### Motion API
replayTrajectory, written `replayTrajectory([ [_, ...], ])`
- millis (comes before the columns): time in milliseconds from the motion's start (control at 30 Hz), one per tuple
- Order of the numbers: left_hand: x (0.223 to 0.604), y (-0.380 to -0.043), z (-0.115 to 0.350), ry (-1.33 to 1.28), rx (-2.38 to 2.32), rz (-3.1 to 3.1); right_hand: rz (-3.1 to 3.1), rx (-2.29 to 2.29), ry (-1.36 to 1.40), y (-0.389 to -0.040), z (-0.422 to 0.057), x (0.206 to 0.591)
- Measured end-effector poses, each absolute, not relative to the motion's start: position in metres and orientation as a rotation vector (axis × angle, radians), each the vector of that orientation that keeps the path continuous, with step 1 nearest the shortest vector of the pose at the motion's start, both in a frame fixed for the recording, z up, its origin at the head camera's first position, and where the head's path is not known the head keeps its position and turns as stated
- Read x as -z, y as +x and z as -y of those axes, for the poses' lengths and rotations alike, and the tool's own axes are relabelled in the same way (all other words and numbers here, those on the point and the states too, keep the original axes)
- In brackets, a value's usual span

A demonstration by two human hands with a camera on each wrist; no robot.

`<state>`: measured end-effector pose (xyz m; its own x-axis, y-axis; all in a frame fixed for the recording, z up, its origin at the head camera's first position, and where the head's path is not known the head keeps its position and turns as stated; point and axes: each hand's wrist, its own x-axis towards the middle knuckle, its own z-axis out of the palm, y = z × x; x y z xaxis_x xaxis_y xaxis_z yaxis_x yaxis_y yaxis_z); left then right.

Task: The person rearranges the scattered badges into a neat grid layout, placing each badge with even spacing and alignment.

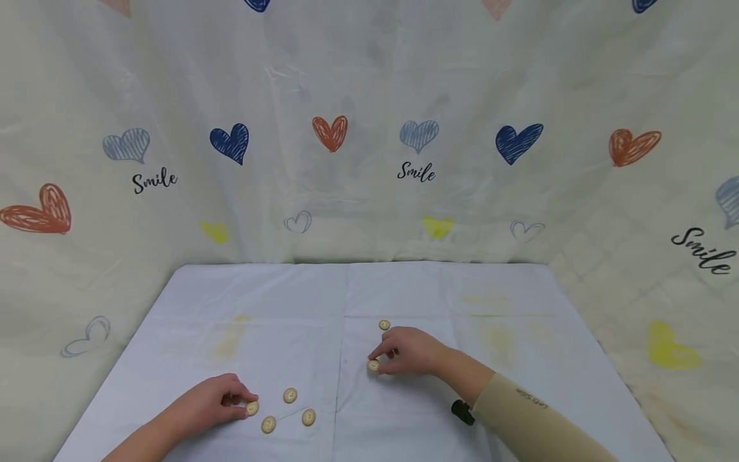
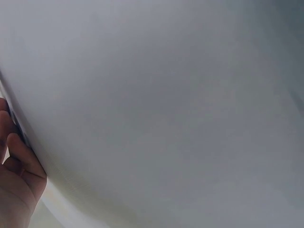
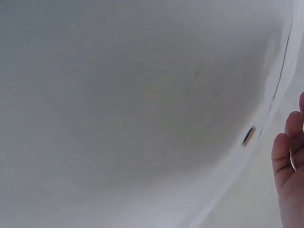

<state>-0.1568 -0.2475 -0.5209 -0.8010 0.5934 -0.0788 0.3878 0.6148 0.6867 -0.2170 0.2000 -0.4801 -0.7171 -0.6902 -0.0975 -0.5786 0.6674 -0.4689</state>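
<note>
In the head view my left hand (image 1: 210, 399), at the lower left, pinches a round tan button (image 1: 252, 408) between thumb and fingertips. To its right, three similar buttons lie flat: one farther back (image 1: 290, 395), one in front (image 1: 268, 424) and one farther right (image 1: 308, 417). Near the middle, my right hand (image 1: 412, 351) pinches another button (image 1: 373, 366) at its rim. Just beyond those fingers lies a further button (image 1: 384, 325). Each wrist view catches only part of a hand at its edge, the left (image 2: 21, 175) and the right (image 3: 289, 166); no button shows there.
A white cloth (image 1: 398, 423) with creases and yellowish stains covers the table. Behind and beside it hangs a pale curtain (image 1: 369, 192) printed with hearts and "Smile". A small black device (image 1: 463, 412) sits at my right wrist, by the beige sleeve (image 1: 537, 417).
</note>
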Motion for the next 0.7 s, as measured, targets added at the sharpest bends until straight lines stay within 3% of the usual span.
replayTrajectory([
  [700,0.516,-0.154,0.245,0.810,-0.975,-2.558,-2.845,0.486,-0.590,-0.261,-0.266,0.490],
])
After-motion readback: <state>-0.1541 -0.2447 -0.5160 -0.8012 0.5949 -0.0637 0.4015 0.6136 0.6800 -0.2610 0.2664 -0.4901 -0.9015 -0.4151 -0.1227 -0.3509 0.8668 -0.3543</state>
